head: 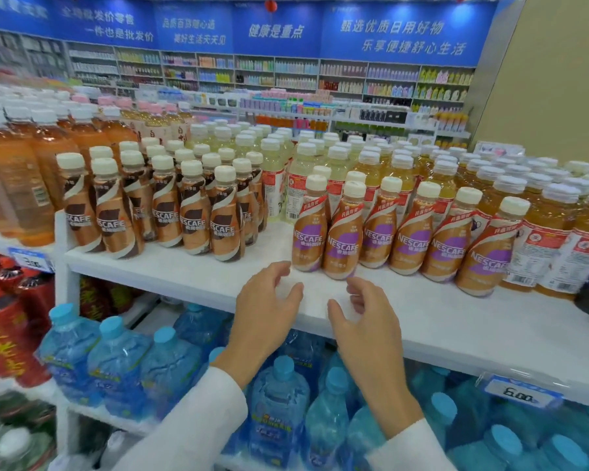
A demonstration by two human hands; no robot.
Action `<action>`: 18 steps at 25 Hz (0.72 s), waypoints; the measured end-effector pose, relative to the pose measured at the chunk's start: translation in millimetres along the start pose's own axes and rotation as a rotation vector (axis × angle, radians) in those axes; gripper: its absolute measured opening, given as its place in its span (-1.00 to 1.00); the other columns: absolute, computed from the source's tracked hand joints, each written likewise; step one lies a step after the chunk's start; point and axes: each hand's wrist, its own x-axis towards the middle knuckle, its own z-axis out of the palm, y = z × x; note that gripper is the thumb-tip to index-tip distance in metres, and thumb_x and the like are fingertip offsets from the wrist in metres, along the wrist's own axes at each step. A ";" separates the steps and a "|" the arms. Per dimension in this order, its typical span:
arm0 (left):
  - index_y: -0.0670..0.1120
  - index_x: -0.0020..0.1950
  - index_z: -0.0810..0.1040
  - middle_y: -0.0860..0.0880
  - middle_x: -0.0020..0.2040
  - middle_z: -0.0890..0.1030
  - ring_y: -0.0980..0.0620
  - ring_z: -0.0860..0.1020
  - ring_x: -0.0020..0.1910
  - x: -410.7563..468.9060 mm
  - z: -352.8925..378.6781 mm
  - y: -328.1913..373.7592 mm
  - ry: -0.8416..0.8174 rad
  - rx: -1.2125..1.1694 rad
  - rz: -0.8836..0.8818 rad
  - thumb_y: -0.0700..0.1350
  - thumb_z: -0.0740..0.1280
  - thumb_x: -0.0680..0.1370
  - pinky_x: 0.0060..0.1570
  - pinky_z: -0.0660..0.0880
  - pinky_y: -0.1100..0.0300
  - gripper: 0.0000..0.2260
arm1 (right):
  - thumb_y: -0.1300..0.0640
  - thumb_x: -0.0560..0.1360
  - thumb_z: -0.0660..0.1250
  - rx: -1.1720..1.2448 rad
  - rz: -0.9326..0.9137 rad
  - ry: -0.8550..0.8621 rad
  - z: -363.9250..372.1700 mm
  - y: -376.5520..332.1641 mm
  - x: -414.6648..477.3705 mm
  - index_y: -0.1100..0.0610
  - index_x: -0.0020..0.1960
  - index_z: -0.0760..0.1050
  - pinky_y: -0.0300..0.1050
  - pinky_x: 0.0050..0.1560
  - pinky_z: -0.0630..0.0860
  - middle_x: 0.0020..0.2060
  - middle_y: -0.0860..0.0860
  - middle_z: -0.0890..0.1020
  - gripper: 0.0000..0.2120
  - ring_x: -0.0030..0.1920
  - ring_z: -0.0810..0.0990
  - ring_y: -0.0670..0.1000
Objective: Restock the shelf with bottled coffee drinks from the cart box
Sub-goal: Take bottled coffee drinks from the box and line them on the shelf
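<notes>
On the white shelf (456, 321) stand two groups of Nescafe coffee bottles with cream caps. The brown-label group (170, 212) fills the left part. A row of purple-label bottles (412, 239) runs along the right, the nearest one (342, 246) just beyond my fingertips. My left hand (266, 307) and my right hand (364, 317) hover over the bare front of the shelf, fingers apart and curled, holding nothing. The cart box is out of view.
Yellow and orange tea bottles (490, 185) crowd behind and to the right of the coffee. Large orange bottles (17, 185) stand at the left. Blue water bottles (279, 399) fill the lower shelf. A price tag (521, 397) hangs on the shelf edge.
</notes>
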 end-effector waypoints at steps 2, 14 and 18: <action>0.07 0.33 0.54 0.17 0.24 0.58 0.15 0.49 0.25 -30.9 -7.1 -2.4 0.050 -0.060 0.015 0.01 0.37 0.59 0.31 0.42 0.14 -0.69 | 0.05 0.57 0.39 0.071 -0.044 -0.023 -1.1 -1.0 -21.2 -0.04 0.34 0.45 -0.32 0.22 0.37 0.20 -0.21 0.53 -0.64 0.19 0.49 -0.20; 0.16 0.25 0.59 0.28 0.19 0.61 0.33 0.57 0.14 -278.6 -156.3 -137.1 0.322 -0.313 -0.581 0.04 0.36 0.59 0.17 0.52 0.33 -0.77 | 0.13 0.49 0.49 0.353 0.128 -0.542 128.7 -25.3 -242.2 -0.12 0.11 0.59 -0.36 0.07 0.48 0.07 -0.23 0.66 -0.75 0.08 0.63 -0.16; 0.15 0.10 0.61 0.15 0.11 0.70 0.34 0.62 0.03 -383.3 -232.2 -195.3 0.564 -0.313 -0.760 -0.17 0.39 0.59 -0.02 0.47 0.50 -0.79 | 0.21 0.45 0.53 0.270 0.161 -0.846 199.6 -57.1 -340.5 -0.21 -0.03 0.58 -0.30 -0.02 0.56 -0.11 -0.17 0.71 -0.67 -0.05 0.66 -0.16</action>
